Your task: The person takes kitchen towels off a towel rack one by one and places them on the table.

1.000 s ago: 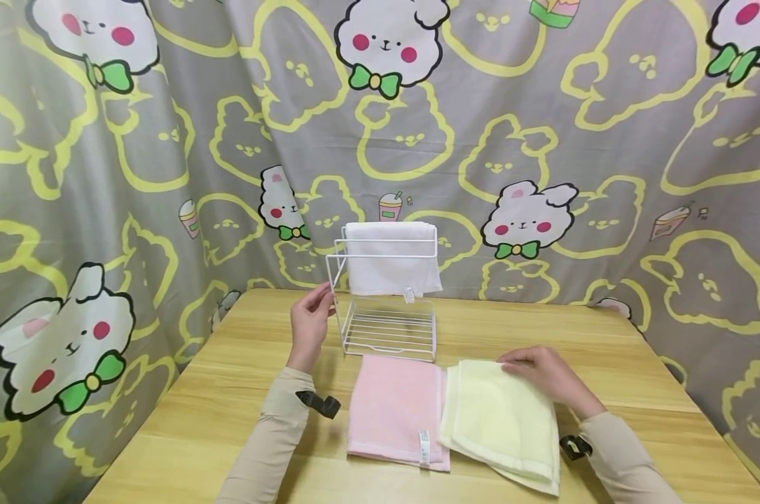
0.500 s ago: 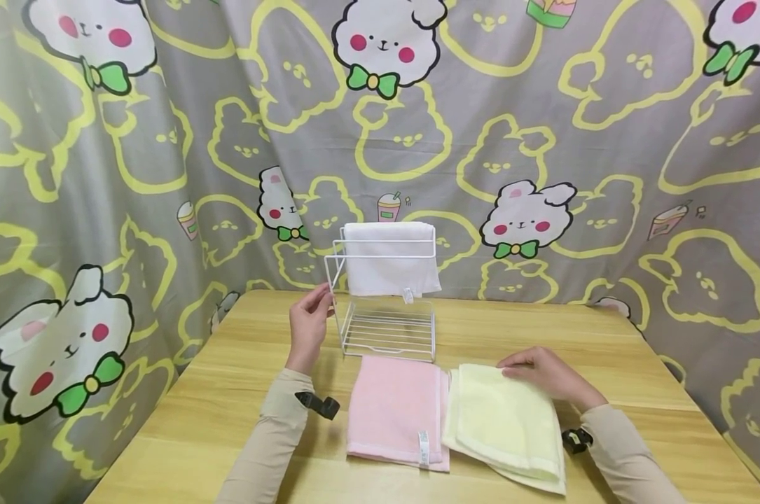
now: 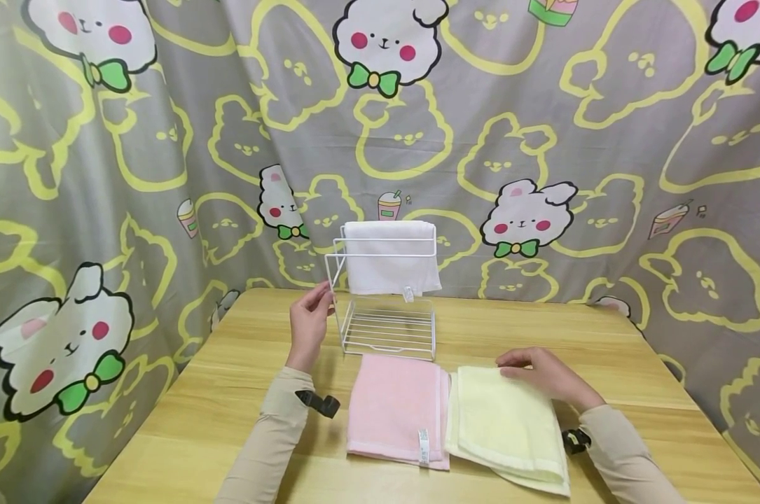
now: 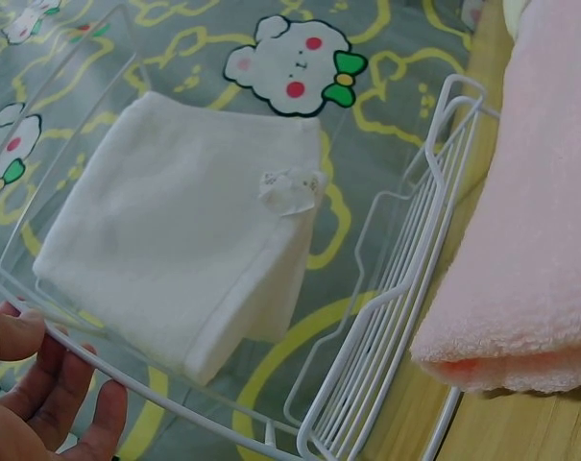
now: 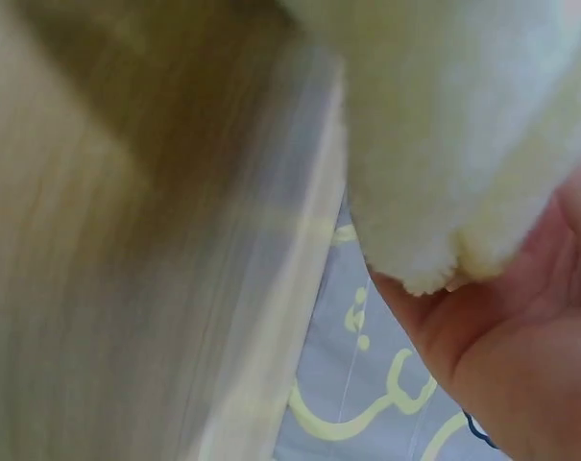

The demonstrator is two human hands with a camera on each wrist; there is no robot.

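A white wire rack (image 3: 387, 334) stands at the middle back of the wooden table (image 3: 216, 399), with a white towel (image 3: 389, 260) draped over its top bar. My left hand (image 3: 324, 295) pinches the rack's left upright wire; in the left wrist view its fingers (image 4: 55, 389) curl at that wire, beside the white towel (image 4: 184, 240). A folded pink towel (image 3: 395, 406) lies flat in front of the rack. To its right lies a folded pale yellow towel (image 3: 506, 427). My right hand (image 3: 523, 365) holds that towel's far right corner; the yellow towel (image 5: 463, 125) rests against the palm.
A grey curtain (image 3: 543, 112) printed with cartoon animals hangs behind the table and around both sides. Black straps sit on both wrists. Bare table top lies left of the pink towel and right of the yellow one.
The yellow towel has slid slightly right under my right hand and now overlaps the pink towel less. My left hand has stayed on the rack.
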